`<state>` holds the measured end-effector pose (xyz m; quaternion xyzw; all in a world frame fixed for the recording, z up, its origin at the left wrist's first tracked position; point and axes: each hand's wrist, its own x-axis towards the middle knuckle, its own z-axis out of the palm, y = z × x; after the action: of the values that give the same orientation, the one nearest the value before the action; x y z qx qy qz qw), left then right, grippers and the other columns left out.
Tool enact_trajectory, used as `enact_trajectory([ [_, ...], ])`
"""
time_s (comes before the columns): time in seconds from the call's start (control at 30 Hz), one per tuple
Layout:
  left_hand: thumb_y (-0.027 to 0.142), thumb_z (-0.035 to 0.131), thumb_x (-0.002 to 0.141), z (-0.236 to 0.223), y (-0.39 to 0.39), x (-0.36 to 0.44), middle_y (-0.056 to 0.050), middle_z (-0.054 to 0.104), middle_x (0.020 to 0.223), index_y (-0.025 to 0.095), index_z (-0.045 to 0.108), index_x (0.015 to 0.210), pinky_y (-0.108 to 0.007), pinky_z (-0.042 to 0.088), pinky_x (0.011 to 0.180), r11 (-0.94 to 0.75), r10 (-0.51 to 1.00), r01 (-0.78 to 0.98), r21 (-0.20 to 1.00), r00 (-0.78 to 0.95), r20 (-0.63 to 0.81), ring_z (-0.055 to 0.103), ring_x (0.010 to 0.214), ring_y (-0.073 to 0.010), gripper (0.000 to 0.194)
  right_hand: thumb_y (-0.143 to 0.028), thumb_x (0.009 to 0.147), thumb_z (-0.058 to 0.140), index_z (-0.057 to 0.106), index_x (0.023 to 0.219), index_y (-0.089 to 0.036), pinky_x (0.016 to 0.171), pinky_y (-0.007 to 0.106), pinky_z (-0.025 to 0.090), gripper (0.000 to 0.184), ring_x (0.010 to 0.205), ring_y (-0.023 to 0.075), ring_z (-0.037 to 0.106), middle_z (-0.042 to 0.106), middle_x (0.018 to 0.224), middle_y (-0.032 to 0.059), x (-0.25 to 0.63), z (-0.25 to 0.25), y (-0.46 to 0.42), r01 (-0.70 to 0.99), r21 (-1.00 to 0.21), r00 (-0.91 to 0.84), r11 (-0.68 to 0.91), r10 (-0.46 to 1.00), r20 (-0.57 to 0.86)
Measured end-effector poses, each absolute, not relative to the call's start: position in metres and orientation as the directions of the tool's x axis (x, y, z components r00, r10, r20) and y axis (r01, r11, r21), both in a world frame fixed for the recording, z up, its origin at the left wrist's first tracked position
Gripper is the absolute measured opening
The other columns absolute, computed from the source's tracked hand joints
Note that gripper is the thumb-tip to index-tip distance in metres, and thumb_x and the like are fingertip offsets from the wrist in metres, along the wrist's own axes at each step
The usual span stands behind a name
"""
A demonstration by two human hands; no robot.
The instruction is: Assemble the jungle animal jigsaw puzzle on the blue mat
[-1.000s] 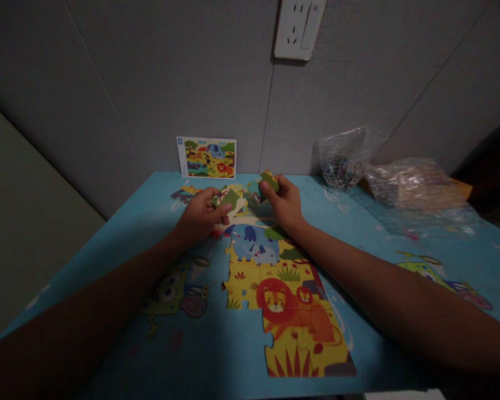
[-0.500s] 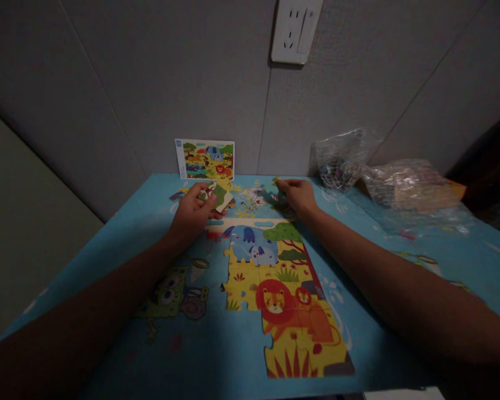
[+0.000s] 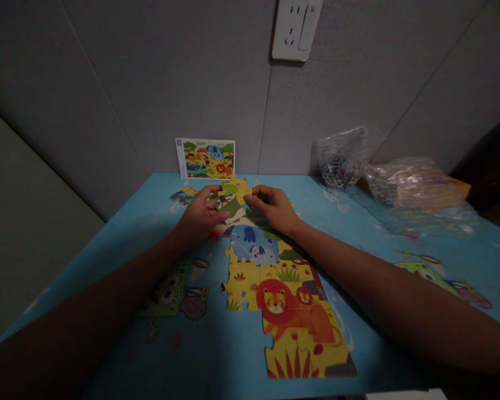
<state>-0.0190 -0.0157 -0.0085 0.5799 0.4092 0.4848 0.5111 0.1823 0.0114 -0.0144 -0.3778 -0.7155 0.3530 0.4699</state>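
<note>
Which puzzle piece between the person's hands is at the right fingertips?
The yellow piece with a light green patch, pinched by the right hand. The darker green and cream piece sits under the left hand's thumb.

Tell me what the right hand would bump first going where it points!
Past its yellow jigsaw piece, the right hand would probably bump the green-and-cream jigsaw piece held by the left hand; depth is unclear.

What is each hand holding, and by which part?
Left hand: green puzzle piece, at its lower left. Right hand: mostly yellow piece, by its right edge.
</note>
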Motion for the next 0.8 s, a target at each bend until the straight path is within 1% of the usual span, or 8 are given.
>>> enact_trajectory([
  [0.13,0.026,0.079,0.059,-0.011,-0.013,-0.022,-0.008,0.075,0.102,0.018,0.051,0.114,-0.035,0.062,0.081,-0.149,0.965,0.027,0.988,0.224,0.139,0.075,0.086,-0.022,0.062,-0.062,0.078,0.069,0.06,0.071,-0.02,0.058,0.027,0.036,0.044,0.06,0.0122,0.045,0.054,0.064,-0.0027,0.183,-0.014,0.011,0.157,-0.876,-0.259,0.456,0.875,0.409],
  [0.27,0.029,0.081,0.059,-0.015,-0.011,-0.026,-0.009,0.075,0.103,0.016,0.059,0.11,-0.034,0.062,0.078,-0.175,0.968,0.078,0.981,0.195,0.158,0.075,0.084,-0.0214,0.056,-0.06,0.077,0.068,0.06,0.077,-0.02,0.057,0.026,0.037,0.041,0.06,0.0116,0.046,0.054,0.066,-0.0029,0.185,-0.015,0.015,0.097,-0.889,-0.112,0.447,0.893,0.436],
  [0.43,0.029,0.082,0.057,-0.014,-0.011,-0.026,-0.006,0.077,0.095,0.016,0.065,0.099,-0.03,0.062,0.072,-0.149,0.982,0.081,0.985,0.129,0.138,0.074,0.076,-0.0197,0.047,-0.056,0.076,0.068,0.059,0.084,-0.021,0.058,0.026,0.038,0.037,0.061,0.0116,0.048,0.056,0.069,-0.0027,0.188,-0.014,0.019,0.053,-0.893,-0.037,0.448,0.894,0.446],
  [0.5,0.029,0.082,0.057,-0.012,-0.012,-0.026,-0.005,0.077,0.09,0.016,0.067,0.093,-0.028,0.061,0.068,-0.163,0.986,0.135,0.977,0.061,0.156,0.072,0.073,-0.0184,0.041,-0.055,0.076,0.068,0.059,0.085,-0.021,0.059,0.027,0.041,0.036,0.06,0.0119,0.05,0.056,0.069,-0.0025,0.188,-0.012,0.019,0.041,-0.889,-0.005,0.457,0.889,0.457],
  [0.57,0.032,0.08,0.062,-0.009,-0.013,-0.026,-0.002,0.075,0.081,0.016,0.068,0.085,-0.026,0.059,0.064,-0.178,0.983,0.215,0.96,-0.003,0.182,0.07,0.069,-0.0176,0.031,-0.056,0.076,0.067,0.059,0.085,-0.022,0.06,0.028,0.043,0.036,0.06,0.0125,0.052,0.056,0.067,-0.0028,0.187,-0.011,0.017,0.03,-0.89,0.009,0.455,0.89,0.456],
  [0.67,0.038,0.074,0.07,-0.007,-0.015,-0.027,0.0,0.066,0.064,0.017,0.066,0.067,-0.026,0.057,0.058,-0.217,0.972,0.299,0.929,-0.025,0.234,0.065,0.061,-0.0166,0.023,-0.057,0.077,0.069,0.058,0.083,-0.022,0.061,0.028,0.044,0.037,0.061,0.0126,0.053,0.057,0.066,-0.0032,0.181,-0.012,0.01,-0.008,-0.897,-0.09,0.442,0.893,0.441],
  [0.73,0.039,0.07,0.072,-0.005,-0.016,-0.026,0.001,0.059,0.056,0.018,0.061,0.057,-0.026,0.053,0.056,-0.274,0.959,0.376,0.885,0.031,0.283,0.06,0.058,-0.0156,0.028,-0.057,0.077,0.071,0.057,0.081,-0.022,0.062,0.027,0.045,0.038,0.061,0.0124,0.055,0.06,0.067,-0.0028,0.176,-0.015,0.006,-0.046,-0.897,-0.19,0.44,0.878,0.44],
  [0.8,0.039,0.065,0.076,-0.004,-0.017,-0.025,0.001,0.055,0.052,0.019,0.059,0.051,-0.027,0.052,0.061,-0.358,0.932,0.474,0.804,0.137,0.335,0.057,0.058,-0.0158,0.032,-0.057,0.078,0.071,0.055,0.081,-0.022,0.063,0.028,0.047,0.039,0.061,0.0128,0.058,0.062,0.068,-0.0024,0.172,-0.018,0.003,-0.071,-0.903,-0.266,0.424,0.864,0.427],
])
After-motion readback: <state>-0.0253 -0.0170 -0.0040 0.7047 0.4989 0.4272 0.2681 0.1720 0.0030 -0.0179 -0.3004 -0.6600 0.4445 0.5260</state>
